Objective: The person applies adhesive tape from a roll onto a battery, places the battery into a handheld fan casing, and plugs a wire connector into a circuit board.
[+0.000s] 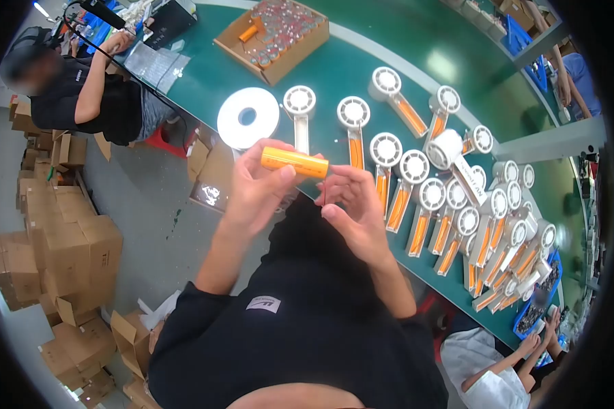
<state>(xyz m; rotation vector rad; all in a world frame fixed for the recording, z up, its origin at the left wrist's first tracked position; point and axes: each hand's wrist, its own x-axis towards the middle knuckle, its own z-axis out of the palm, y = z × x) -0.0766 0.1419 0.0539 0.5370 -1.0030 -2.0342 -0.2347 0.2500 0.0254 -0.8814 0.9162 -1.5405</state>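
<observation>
My left hand (256,187) is closed on an orange cylindrical battery (294,163), gripping it between thumb and fingers above my lap. The battery lies nearly level, its right end toward my other hand. My right hand (356,211) is close by that end, thumb and fingers curved and apart. A thin red wire (324,193) hangs from the battery's right end, close to the right thumb. Just beyond the hands, a white fan housing (300,102) with a bare handle channel lies on the green table (252,76).
A white roll (228,126) lies left of the fan housing. Many fans (414,167) with orange batteries in their handles cover the table's right side. A cardboard box (297,58) of batteries stands at the back. One person (82,88) works at left, another (488,361) at lower right.
</observation>
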